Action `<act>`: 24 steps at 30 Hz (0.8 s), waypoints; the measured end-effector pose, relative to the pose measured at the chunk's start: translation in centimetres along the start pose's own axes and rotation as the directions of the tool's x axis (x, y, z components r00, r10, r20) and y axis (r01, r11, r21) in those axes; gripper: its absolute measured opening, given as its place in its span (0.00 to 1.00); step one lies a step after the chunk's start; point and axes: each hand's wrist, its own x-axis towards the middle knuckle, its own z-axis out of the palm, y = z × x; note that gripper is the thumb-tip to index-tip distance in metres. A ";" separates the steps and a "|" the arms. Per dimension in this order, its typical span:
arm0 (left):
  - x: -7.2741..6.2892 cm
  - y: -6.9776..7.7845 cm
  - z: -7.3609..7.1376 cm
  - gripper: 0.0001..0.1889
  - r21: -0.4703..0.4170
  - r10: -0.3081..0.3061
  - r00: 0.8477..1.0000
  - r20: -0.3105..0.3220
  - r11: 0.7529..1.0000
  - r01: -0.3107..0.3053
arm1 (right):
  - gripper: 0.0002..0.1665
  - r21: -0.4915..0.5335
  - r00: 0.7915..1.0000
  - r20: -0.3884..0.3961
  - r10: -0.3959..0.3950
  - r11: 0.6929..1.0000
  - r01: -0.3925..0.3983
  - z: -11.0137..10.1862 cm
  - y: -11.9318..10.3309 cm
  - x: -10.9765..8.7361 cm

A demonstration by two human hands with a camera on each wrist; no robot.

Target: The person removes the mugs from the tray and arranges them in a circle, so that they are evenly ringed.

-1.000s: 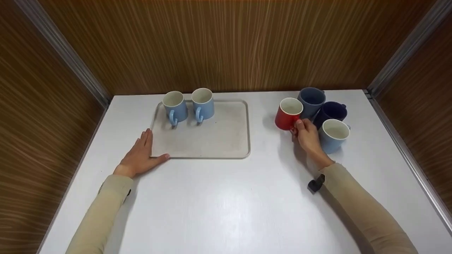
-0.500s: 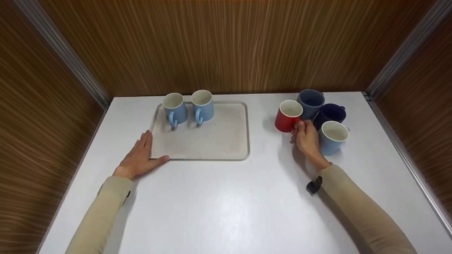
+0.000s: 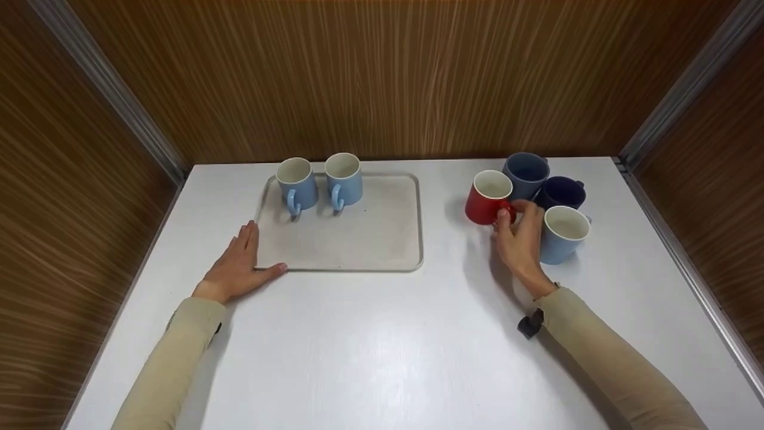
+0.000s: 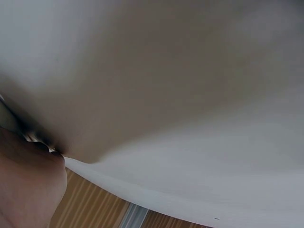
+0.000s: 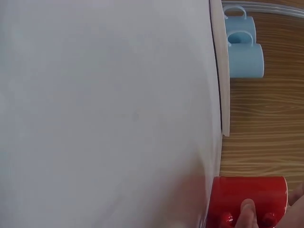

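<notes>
My left hand lies flat at the near left corner of a beige tray, its thumb along the front edge. Two light blue mugs, a left one and a right one, stand upright at the back of the tray with handles toward me. On the right, my right hand has its thumb and fingers at the handle of an upright red mug. In the right wrist view the thumb lies between the ends of the handle on the red mug.
Close around my right hand stand a grey-blue mug, a dark blue mug and a light blue mug. The white table is bounded by wood-grain panels at the back and sides.
The fingers of my right hand have loosened and spread slightly at the red mug's handle, and more of the handle shows. The mugs and my left hand have stayed in place.
</notes>
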 end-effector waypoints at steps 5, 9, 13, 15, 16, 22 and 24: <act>0.0 -0.2 0.2 0.69 0.005 -0.018 1.000 0.012 1.000 0.018 | 0.19 0.031 0.998 -0.038 -0.042 0.999 0.043 0.2 -1.1 0.0; 0.0 -0.1 0.0 0.69 -0.002 -0.019 1.000 0.004 1.000 0.019 | 0.18 0.066 0.996 -0.037 -0.077 0.995 0.080 0.4 -2.4 0.5; -0.2 -0.1 0.1 0.69 -0.006 -0.022 1.000 0.006 1.000 0.022 | 0.19 0.110 0.996 -0.007 -0.088 0.990 0.088 1.2 -3.9 0.8; -0.2 -0.2 0.2 0.69 -0.003 -0.025 1.000 0.007 1.000 0.025 | 0.19 0.128 0.995 0.005 -0.095 0.987 0.093 1.7 -4.8 1.0; -0.2 -0.2 0.2 0.69 -0.002 -0.025 1.000 0.009 1.000 0.025 | 0.18 0.144 0.995 0.010 -0.102 0.985 0.100 2.0 -5.2 1.1; 0.0 -0.2 0.1 0.69 -0.009 -0.014 1.000 0.005 1.000 0.014 | 0.18 0.183 0.989 0.031 -0.143 0.974 0.135 4.1 -7.8 1.9; 0.1 0.0 0.0 0.69 -0.013 -0.013 1.000 0.005 1.000 0.013 | 0.19 0.196 0.990 0.045 -0.136 0.973 0.125 5.1 -8.7 2.2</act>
